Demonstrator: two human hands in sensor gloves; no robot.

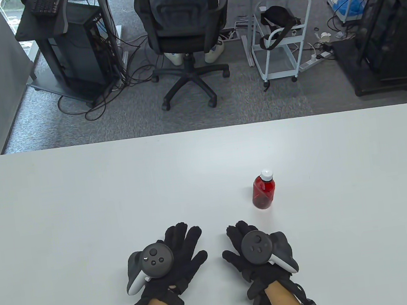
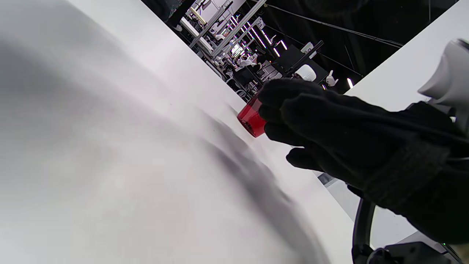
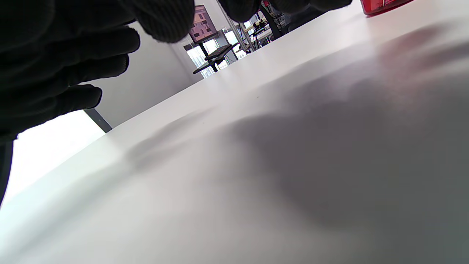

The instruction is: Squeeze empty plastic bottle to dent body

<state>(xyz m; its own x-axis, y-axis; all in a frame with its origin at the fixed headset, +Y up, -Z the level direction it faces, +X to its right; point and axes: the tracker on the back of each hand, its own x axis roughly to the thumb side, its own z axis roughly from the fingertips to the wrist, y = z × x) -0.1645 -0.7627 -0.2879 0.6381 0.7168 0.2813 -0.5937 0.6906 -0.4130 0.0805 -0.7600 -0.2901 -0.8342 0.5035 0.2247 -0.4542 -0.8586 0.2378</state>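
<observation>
A small red plastic bottle with a white cap stands upright on the white table, right of centre. My left hand rests flat on the table near the front edge, fingers spread, holding nothing. My right hand rests flat beside it, also empty, a short way in front and to the left of the bottle. In the left wrist view the bottle is partly hidden behind my right hand. In the right wrist view only the bottle's base shows at the top edge.
Beyond the table's far edge stand a black office chair, a computer stand with cables, a white cart and a black equipment case.
</observation>
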